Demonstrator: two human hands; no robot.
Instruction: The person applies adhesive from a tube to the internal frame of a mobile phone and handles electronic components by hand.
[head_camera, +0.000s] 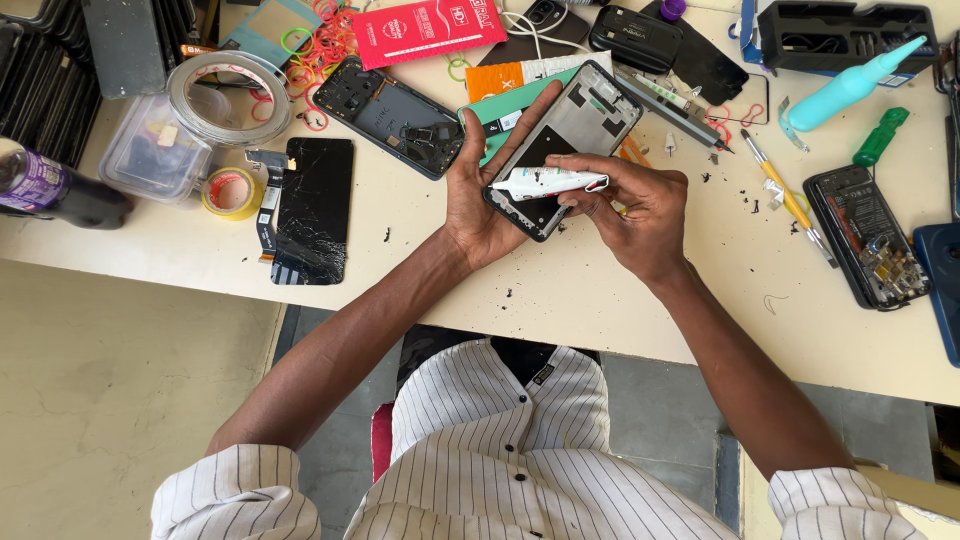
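left hand (480, 205) cradles phone frame (570, 140); right hand (635, 205) pinches glue tube (545, 183) (held flat).

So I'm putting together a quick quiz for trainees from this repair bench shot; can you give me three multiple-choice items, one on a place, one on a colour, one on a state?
1. Where does the cracked black screen panel lie?
A. On the table, on the side of the left hand
B. Under the green-handled tool
C. Inside the clear plastic box

2. What colour is the squeeze bottle with the long nozzle?
A. Red
B. Turquoise
C. Yellow

3. What is the right hand doing?
A. Resting flat on the table
B. Holding a small white tube over the phone frame
C. Gripping the roll of tape

Answers: 1 A, the panel lies bare on the table out beyond the left hand. 2 B, its whole body is turquoise. 3 B, its fingers pinch the tube across the frame that the left hand props up.
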